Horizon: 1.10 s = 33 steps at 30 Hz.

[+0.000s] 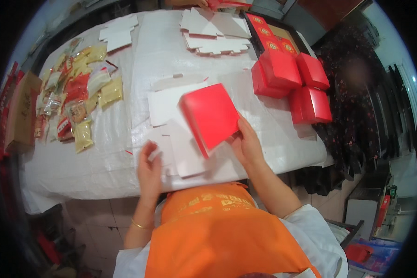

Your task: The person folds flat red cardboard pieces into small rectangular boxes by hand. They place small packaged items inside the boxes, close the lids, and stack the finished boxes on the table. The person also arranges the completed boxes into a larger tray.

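Over a white-covered surface (pixel 102 169), a worker's right hand (pixel 247 142) holds a red box (pixel 211 113) tilted, its grip clamped on the right edge, while the blurred left hand (pixel 149 169) waits apart, loosely curled, apparently empty; bringing it to the free side with light pressure would likely keep the walls square. A cluster of red boxes (pixel 275 72) crowds the right and a heap of packets (pixel 76 92) the left beside a brown carton (pixel 23 113), while flat white card pieces (pixel 183 150) beneath could hinder a level set-down.
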{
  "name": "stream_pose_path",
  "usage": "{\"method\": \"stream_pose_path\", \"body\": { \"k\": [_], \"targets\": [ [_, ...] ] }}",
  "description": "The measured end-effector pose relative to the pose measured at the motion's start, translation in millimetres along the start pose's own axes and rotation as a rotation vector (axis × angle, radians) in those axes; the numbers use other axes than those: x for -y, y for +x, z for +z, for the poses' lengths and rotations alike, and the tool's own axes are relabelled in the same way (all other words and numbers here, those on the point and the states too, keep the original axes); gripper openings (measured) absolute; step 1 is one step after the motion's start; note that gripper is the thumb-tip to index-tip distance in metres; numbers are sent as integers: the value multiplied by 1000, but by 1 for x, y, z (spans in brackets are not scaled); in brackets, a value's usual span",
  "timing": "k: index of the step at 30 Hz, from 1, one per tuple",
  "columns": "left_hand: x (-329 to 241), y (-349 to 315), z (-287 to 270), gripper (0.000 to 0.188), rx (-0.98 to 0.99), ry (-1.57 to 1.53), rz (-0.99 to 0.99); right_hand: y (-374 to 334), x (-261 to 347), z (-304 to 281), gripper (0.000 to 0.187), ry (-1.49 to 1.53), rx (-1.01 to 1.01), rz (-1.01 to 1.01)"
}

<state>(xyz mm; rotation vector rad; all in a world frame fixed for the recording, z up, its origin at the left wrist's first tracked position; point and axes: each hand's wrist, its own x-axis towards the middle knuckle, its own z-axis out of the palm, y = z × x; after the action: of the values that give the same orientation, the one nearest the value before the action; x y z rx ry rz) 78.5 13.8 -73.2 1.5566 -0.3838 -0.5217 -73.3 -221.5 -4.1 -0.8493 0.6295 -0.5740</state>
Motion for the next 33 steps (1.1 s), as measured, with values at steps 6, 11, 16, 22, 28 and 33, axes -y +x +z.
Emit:
{"method": "stream_pose_path", "body": {
  "k": [6, 11, 16, 22, 28, 33],
  "targets": [
    [-29, -18, 57, 69, 95, -586, -36, -30, -58, 35, 78, -97, 220, 99],
    [-54, 4, 36, 68, -12, -337, 128, -32, -43, 21, 94, -281, 234, -107],
    [-72, -20, 41, 74, 212, -256, 130, -32, 0, 36, 65, -785, 351, -333],
    [-71, -42, 48, 69, 292, -29, 249, -52, -19, 30, 53, -777, 108, -213],
    [-56, -38, 52, 73, 205, -17, 151, -68, -14, 37, 51, -924, 102, -297],
    [-63, -48, 48, 75, 255, 18, 215, -63, -15, 34, 50, -868, 90, -221]
  ]
}}
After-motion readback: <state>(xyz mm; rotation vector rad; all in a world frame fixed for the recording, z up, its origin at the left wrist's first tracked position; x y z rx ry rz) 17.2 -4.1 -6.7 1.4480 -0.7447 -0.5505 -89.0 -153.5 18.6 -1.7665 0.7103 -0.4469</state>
